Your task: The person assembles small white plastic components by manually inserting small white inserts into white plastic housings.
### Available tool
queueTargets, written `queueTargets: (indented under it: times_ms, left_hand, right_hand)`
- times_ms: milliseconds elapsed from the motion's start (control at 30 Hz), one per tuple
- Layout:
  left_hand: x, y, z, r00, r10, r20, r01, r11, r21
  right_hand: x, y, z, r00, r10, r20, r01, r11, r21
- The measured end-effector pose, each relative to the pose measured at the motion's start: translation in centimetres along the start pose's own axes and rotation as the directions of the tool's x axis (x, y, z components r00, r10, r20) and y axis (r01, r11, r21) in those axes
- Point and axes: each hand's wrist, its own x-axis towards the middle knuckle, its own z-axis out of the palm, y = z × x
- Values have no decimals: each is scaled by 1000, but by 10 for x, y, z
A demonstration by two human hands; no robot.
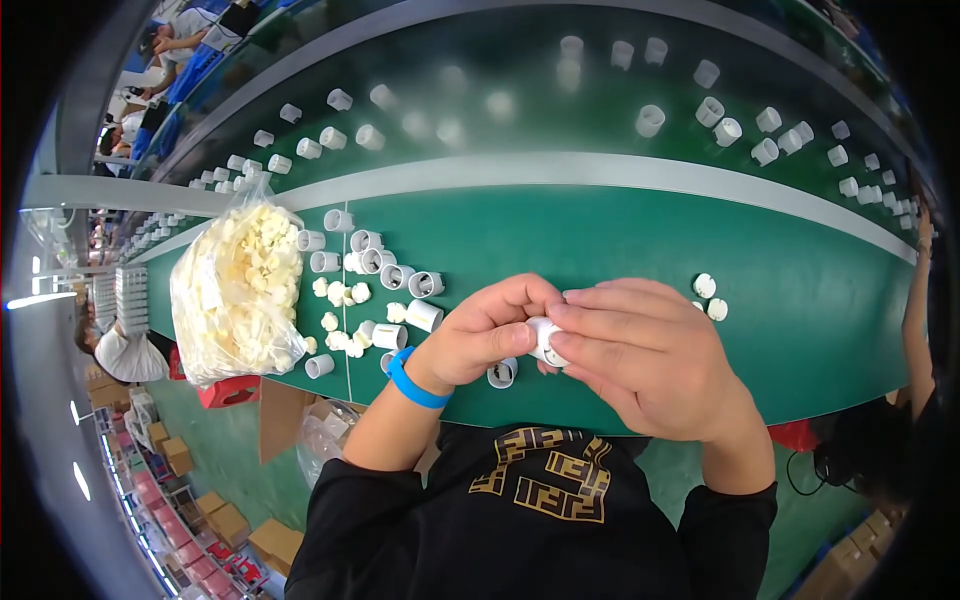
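My left hand [487, 335] and right hand [640, 355] meet over the near edge of the green belt [600, 250]. Both pinch one small white cap [545, 340] between thumbs and fingertips; it sits right between the hands and is mostly hidden by them. A blue band [412, 378] circles my left wrist. Just below the cap, another white sleeve [502, 373] lies on the belt, touching the left hand's underside.

Left of the cap, white sleeves [385, 268] lie scattered on their sides, mixed with small cream plugs [340, 318]. Further left of the cap, a clear bag [238, 290] stuffed with the same cream plugs stands at the belt's near edge, its mouth open at the top. Right of the cap, two cream plugs [710, 297] lie alone on the green.

Beyond the cap, a pale strip [600, 170] runs the length of the belt, and on its far side many more white sleeves [730, 125] lie spread out, some blurred. Far right of the cap, another person's arm [915, 310] hangs at the belt's edge.

Below the cap, I see my black shirt with a tan pattern. Down and left of the cap, the green floor [225, 450] holds cardboard boxes [225, 525] and a red bin [230, 392]. At the far left another person in white [125, 350] sits near stacked trays.
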Motion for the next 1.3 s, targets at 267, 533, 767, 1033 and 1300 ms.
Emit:
queueTargets:
  times_ms: [267,533,767,1033,1300]
  left_hand:
    - [3,-4,4,999,0,-48,-6,993,-116]
    - [2,-8,6,1000,-27,17,29,991,-132]
    - [4,-5,10,998,-42,45,48,987,-152]
    - [7,-5,15,997,-80,25,82,991,-106]
    - [10,-8,24,998,-59,18,61,988,-141]
  right_hand:
    - [-12,-3,12,1000,-18,2,18,973,-228]
    - [-17,-2,9,995,-77,-57,64,977,-206]
    - [-18,-1,9,995,-45,-86,35,992,-118]
    - [-23,-6,-1,995,-102,-15,89,920,-381]
    - [-34,-4,3,986,-161,-38,131,899,-419]
